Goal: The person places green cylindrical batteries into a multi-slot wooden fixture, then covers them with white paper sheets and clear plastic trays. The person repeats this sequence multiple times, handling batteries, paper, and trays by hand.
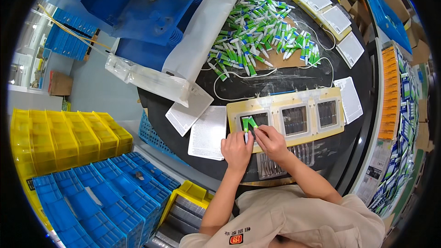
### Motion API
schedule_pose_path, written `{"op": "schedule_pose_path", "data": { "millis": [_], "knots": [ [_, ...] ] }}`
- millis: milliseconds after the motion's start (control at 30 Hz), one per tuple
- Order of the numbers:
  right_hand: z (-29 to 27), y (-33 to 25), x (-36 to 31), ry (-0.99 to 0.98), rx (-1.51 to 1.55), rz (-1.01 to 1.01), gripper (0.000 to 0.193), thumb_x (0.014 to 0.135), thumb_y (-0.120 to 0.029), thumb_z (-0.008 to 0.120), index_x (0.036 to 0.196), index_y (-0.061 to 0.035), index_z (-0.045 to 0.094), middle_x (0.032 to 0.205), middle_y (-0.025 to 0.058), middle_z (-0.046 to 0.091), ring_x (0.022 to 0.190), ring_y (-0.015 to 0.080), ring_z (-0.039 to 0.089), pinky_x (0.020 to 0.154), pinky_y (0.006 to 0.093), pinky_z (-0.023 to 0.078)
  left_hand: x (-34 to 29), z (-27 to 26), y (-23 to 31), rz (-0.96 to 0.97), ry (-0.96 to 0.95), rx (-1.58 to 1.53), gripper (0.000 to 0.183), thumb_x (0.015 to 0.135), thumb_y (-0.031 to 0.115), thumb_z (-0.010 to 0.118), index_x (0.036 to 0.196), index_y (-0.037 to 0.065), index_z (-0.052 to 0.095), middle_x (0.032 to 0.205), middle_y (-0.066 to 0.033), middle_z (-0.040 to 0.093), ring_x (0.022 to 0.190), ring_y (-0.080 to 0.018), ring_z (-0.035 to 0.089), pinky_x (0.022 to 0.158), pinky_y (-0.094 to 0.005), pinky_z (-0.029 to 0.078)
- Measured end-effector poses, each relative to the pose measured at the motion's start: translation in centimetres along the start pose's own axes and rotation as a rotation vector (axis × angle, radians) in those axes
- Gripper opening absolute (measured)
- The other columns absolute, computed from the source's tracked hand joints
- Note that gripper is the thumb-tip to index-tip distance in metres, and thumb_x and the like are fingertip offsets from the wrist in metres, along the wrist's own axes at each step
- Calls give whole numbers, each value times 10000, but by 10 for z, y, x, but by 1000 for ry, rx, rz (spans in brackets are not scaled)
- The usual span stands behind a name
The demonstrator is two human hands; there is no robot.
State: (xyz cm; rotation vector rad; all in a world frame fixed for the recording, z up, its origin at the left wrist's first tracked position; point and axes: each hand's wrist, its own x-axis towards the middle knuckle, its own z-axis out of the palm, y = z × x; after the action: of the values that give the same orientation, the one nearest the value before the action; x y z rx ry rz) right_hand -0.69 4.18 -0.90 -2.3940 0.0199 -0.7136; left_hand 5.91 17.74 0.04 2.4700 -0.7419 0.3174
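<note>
Both my hands are over the left window of a pale yellow frame (307, 96), which has three rectangular windows. My left hand (236, 149) is closed on a small green-and-white tube (245, 124), its white tip pointing down toward me. My right hand (272, 144) pinches a second green-and-white tube (252, 122) right beside it; the two tubes lean together at their green ends. Clear plastic blister trays (270, 167) lie at the frame's near edge, partly under my right forearm. Beyond the frame a large heap of similar tubes (257, 30) covers a cardboard sheet.
White printed cards (209, 131) lie left of the frame, and another card (349, 98) at its right. A blue machine (151, 23) stands at the upper left. Yellow bins (64, 138) and blue bins (101, 197) are at the lower left. More frames with cards (317, 0) curve along the far right.
</note>
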Motion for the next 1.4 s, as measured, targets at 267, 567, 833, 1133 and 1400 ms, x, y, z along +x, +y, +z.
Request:
{"op": "schedule_pose_path", "data": {
  "millis": [267,567,833,1133,1400],
  "knots": [
    [3,-13,3,-146,-22,56,362,818,-46,731,1157,52,650,1103,147,634,965,323,593,852,432,502,-13,-13,-10,126,-119,-76,293,883,189,719,1133,39,687,1156,-94,664,1066,-276,614,915,-423,441],
    [-20,33,92,9,43,265,165,868,-179,726,915,-22,704,906,130,677,841,335,643,752,438,515,6,-17,-23,269,-187,-174,344,910,162,686,1226,27,660,1263,-94,665,1224,-285,582,1138,-529,350],
    [58,114,204,-281,-457,527,372,744,-376,868,815,-26,766,842,189,712,839,377,701,696,455,551,169,57,-79,-69,-37,65,227,963,206,639,1048,-3,668,1053,-175,683,982,-379,640,899,-475,506],
    [-21,84,132,-87,106,244,220,793,-39,749,1008,-7,712,1010,168,652,932,343,654,838,414,546,215,60,-78,-289,-139,-130,221,833,270,753,947,82,769,909,-116,755,825,-326,716,760,-445,556],
    [-58,28,15,-186,-184,-334,358,737,-53,662,1072,71,687,1070,140,660,962,264,671,799,341,579,43,-16,-10,674,-63,-269,323,805,36,737,1125,-5,711,1152,-120,727,978,-256,717,844,-367,575]
  ]
}}
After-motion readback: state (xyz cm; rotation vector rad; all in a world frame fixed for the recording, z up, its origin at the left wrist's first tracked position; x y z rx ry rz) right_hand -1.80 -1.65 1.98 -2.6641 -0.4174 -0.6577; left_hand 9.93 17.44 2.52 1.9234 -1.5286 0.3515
